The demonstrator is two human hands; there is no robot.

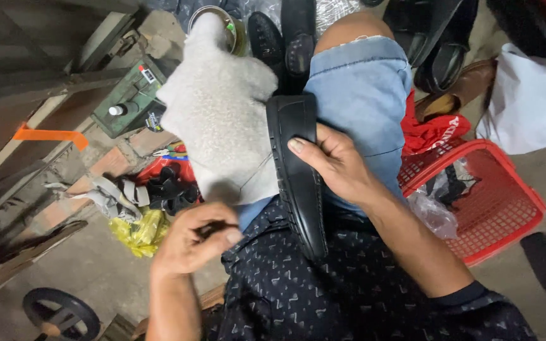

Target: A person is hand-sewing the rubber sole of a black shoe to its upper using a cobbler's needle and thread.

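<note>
- Cluttered concrete floor [96,265] surrounds the seated person: bricks and wooden planks lie to the left, and a red plastic mesh basket [494,208] stands to the right.
- A black slip-on shoe with a ridged rubber sole [298,177] rests on edge along the lap, its toe toward the denim-clad knee [361,88].
- The right hand [336,167] clamps the shoe from the side, thumb pressed on the sole, fingers wrapped behind it.
- The left hand [194,237] hovers by the lap's left edge, its fingers pinched together on something small and dark that I cannot identify.
- A fuzzy grey-white cloth [222,113] drapes off the knee's left side, touching the shoe.
- Risk, as I judge it: the shoe balances on a narrow edge, so a loosened thumb could let it roll off the lap.
- The cloth hangs mostly unsupported and could slide down onto the black hardware and yellow plastic bag [137,230] below.
- The small pinched item could drop and vanish in that clutter.
</note>
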